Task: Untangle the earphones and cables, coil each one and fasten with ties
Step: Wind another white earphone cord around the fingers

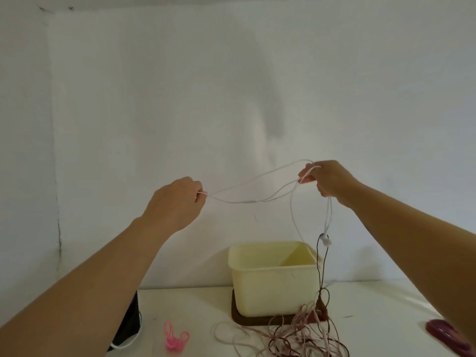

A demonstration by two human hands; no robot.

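Before a plain white wall [231, 86], the left grip [175, 202] and right grip [327, 180] each pinch the white earphone [247, 200], stretched in the air between them. Strands hang from the right grip toward a cable tangle [296, 336] on the white table [193, 305], beside a cream tub [270, 279] on a dark board [237, 318]. Pink ties [175, 340] lie to the left.

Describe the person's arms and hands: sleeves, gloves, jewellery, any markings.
The left hand and right hand are ungloved, and no rings show on the parts in view. The left forearm and right forearm are uncovered to the frame's edge: no sleeve, watch, bracelet or marking is visible.
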